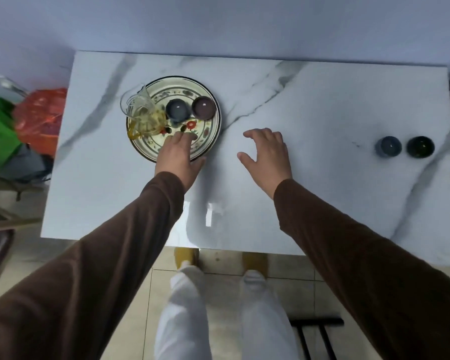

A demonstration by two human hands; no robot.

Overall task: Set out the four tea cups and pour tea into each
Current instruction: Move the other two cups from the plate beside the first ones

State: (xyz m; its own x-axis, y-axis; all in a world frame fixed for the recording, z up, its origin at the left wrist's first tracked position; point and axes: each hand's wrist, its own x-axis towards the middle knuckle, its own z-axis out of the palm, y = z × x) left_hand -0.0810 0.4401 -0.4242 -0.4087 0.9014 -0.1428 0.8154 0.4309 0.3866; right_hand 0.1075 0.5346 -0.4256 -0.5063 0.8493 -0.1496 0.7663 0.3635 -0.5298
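Glass pitcher (140,113), two cups (177,108) on plate (211,141): beyond left hand (178,158) fingers, loosely extended, empty. Right hand (266,154): fingers spread, empty, over worktop (322,100). Two cups (388,146) set out, far right. Step: setting out; next likely lifting a plate cup.

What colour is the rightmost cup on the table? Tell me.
Dark green, almost black, glossy: the rightmost cup, seen in the head view, beside a grey-blue cup.

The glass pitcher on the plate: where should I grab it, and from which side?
Probably by its amber handle, on the near-left of the glass pitcher, coming from the near side with the left hand, which is open and closest. The spout points away, and two cups crowd its right.
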